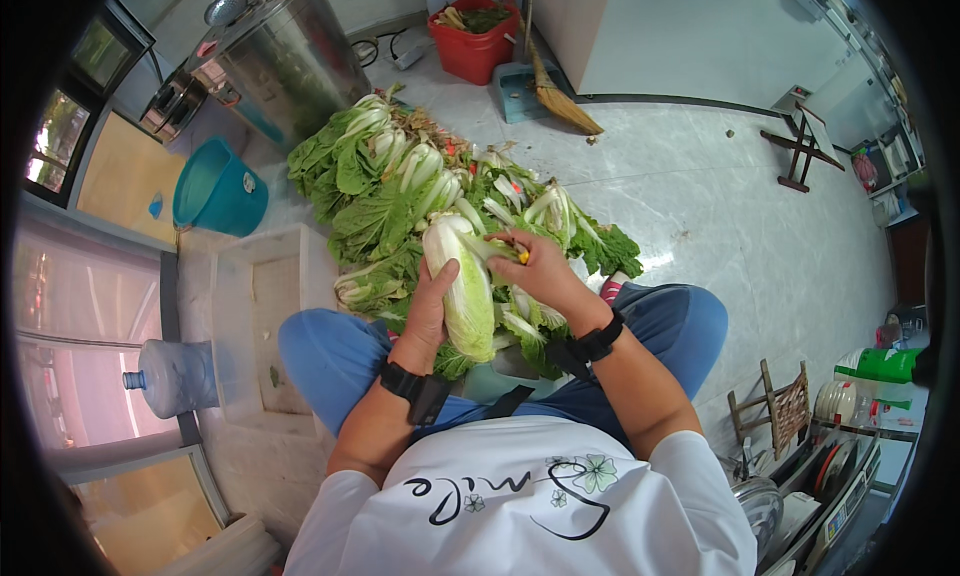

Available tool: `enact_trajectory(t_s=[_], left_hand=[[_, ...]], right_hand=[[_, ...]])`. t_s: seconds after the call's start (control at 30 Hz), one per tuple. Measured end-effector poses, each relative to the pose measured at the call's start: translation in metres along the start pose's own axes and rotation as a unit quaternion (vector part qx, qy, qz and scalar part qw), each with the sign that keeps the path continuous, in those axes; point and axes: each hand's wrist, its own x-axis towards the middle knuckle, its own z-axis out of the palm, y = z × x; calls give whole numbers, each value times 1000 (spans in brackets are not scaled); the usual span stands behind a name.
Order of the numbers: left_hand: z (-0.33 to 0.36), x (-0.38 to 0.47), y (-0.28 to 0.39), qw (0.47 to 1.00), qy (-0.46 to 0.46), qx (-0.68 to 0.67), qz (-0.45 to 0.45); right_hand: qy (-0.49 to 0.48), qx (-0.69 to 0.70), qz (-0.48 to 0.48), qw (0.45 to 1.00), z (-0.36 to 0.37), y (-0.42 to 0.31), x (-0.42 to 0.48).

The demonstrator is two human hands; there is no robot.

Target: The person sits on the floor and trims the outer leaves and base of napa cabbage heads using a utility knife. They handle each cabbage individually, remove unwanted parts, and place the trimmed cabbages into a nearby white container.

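My left hand (431,306) supports a napa cabbage (465,287) from its left side, thumb on the pale leaves. The cabbage lies lengthwise in front of me, its white base pointing away. At its right side my right hand (536,264) grips an outer leaf (491,247) that stands out from the head. A small tool with a yellow part (523,255) shows between the right fingers; its other end is hidden. Under and beyond both hands spreads a pile of leafy napa cabbages (390,201) on the floor. Loose trimmed leaves (529,324) lie between my legs.
Left of the pile stand a translucent plastic bin (225,306), a teal bucket (221,189) and a large water bottle (176,378). Beyond are a steel pot (300,58), a red bucket with scraps (472,50), a dustpan (525,95) and a broom (562,103). Folding stools (787,414) stand right.
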Motion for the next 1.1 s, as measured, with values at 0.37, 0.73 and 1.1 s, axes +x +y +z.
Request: enact_trajectory(t_s=[0.37, 0.73, 1.1], left_hand=[[-1, -42, 17, 971, -114, 29, -206], [-8, -34, 37, 972, -211, -86, -62], [-8, -24, 7, 972, -147, 179, -30]], right_hand=[[133, -121, 31, 983, -84, 57, 29], [-4, -254, 82, 964, -48, 54, 4], [-8, -294, -113, 949, -19, -18, -33]])
